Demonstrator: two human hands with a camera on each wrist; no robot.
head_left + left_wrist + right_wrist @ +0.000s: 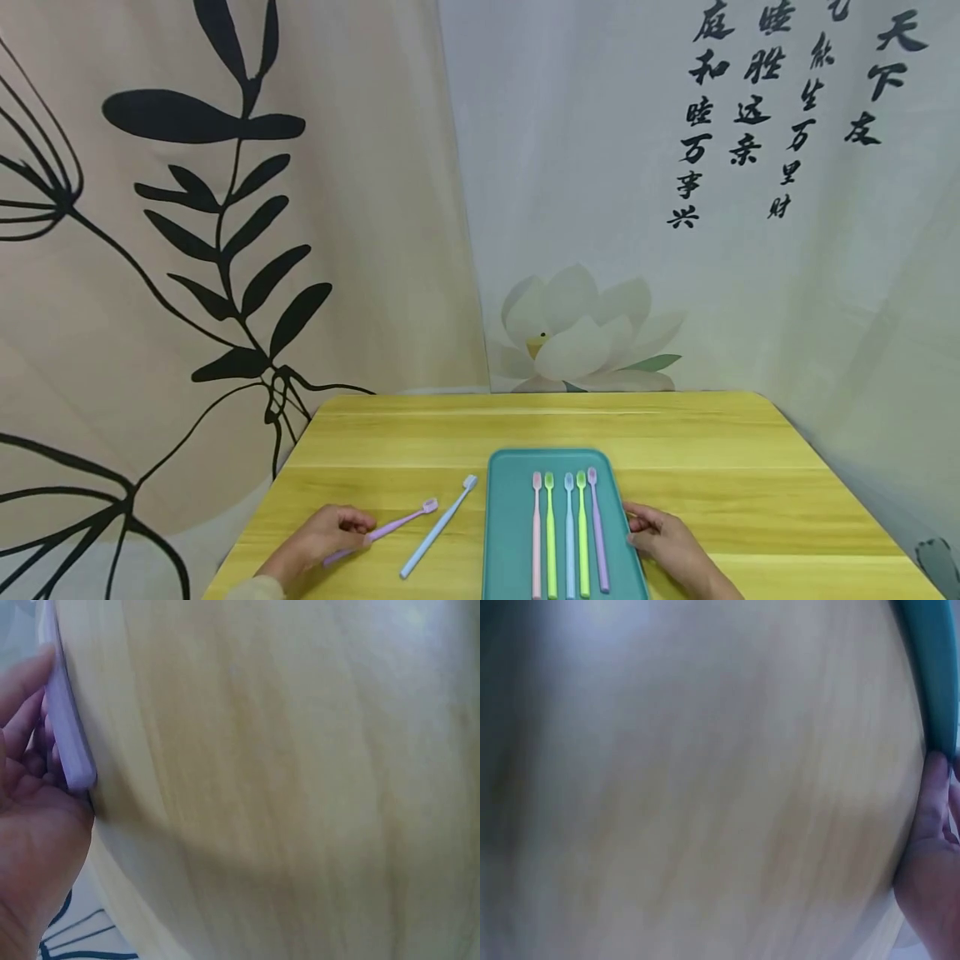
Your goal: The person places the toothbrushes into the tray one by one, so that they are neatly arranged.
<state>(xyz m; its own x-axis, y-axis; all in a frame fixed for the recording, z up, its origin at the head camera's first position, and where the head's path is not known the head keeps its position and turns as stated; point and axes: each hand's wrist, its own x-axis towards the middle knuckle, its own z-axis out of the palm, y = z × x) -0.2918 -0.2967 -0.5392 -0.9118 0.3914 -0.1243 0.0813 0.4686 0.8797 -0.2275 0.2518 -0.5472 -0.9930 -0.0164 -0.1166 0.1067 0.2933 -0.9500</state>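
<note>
On the left of the table, my left hand (324,537) pinches a purple toothbrush (396,524) by its handle, the head pointing right and away. The left wrist view shows the handle's rounded end (73,754) beside the palm. A light blue toothbrush (441,530) lies slantwise on the table between that hand and a teal tray (510,521). Inside the tray, side by side, are pink (536,533), green (551,537), blue (570,533), green (582,537) and purple (598,537) toothbrushes, heads away from me. My right hand (672,543) holds the tray's right rim (936,671) between thumb and fingers.
Beneath everything is a yellow wood-grain table (405,433) with rounded far corners. Behind it hangs a curtain (390,208) printed with dark plants, a pale lotus and black writing. The tray's near end runs out of the head view.
</note>
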